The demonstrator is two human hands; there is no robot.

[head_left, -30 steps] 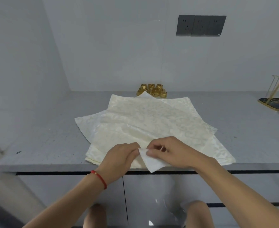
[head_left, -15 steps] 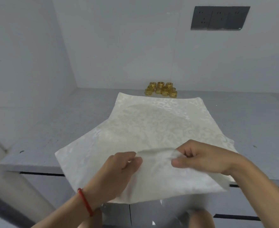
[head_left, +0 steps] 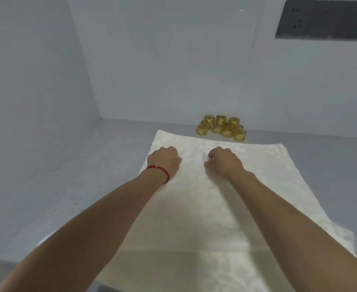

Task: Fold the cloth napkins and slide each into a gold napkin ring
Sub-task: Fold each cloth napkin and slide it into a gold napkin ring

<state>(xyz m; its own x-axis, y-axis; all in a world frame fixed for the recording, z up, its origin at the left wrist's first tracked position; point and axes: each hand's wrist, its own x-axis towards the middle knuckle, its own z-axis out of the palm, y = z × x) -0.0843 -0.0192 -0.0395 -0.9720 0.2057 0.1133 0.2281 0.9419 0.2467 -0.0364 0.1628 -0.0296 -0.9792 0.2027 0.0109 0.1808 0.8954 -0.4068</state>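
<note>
A cream patterned cloth napkin [head_left: 194, 207] lies spread on the grey counter [head_left: 68, 175] and runs from the near edge almost to the back wall. Both arms reach far forward over it. My left hand [head_left: 165, 159], with a red string at the wrist, and my right hand [head_left: 223, 161] sit side by side near the napkin's far edge. Their fingers are curled down on the cloth and the fingertips are hidden. Just beyond the far edge, several gold napkin rings [head_left: 221, 128] stand in a cluster against the wall.
Edges of other napkins [head_left: 341, 234] peek out from under the top one at the near right and near left. The side wall closes the counter on the left. A dark outlet panel [head_left: 322, 20] is on the back wall, upper right.
Both hands lifted the napkin's near part and carried it forward, away from me, from the counter's front edge to near the far edge. The view tilted up and closer.
</note>
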